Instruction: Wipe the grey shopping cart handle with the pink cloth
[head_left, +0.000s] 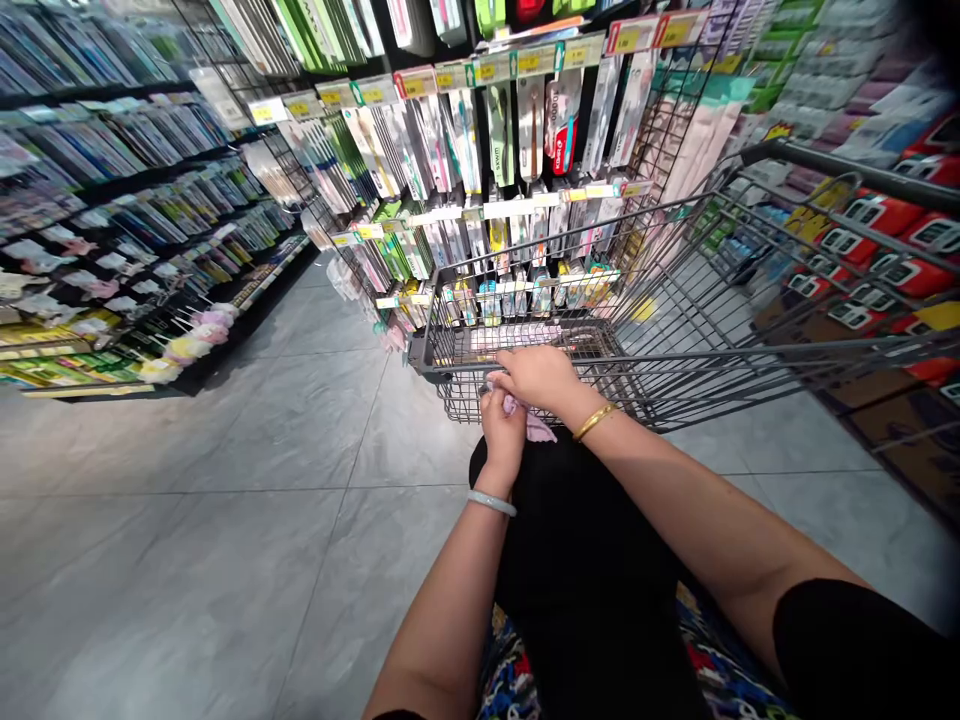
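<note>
A small lilac-pink cloth (540,428) is bunched between my two hands, with one loose corner hanging over my black-clad lap. My left hand (502,432), below a pale bangle, is closed with its fingers gathered round the cloth. Just above and to the right, my right hand (543,378), with a gold bracelet at the wrist, curls over the cloth's upper part; some of its fingers are hidden. Both hands are at the near side of a dark wire shopping cart (525,362). Inside the cart lies a pale pink item (517,335), partly behind the wires.
Racks of packaged toothbrushes (501,135) stand behind the cart. More hanging packets fill a shelf (112,150) at left, with pastel puffs (196,335) at its corner. Stacked red packages (870,235) are at right. Grey tiled floor (225,530) spreads to the left.
</note>
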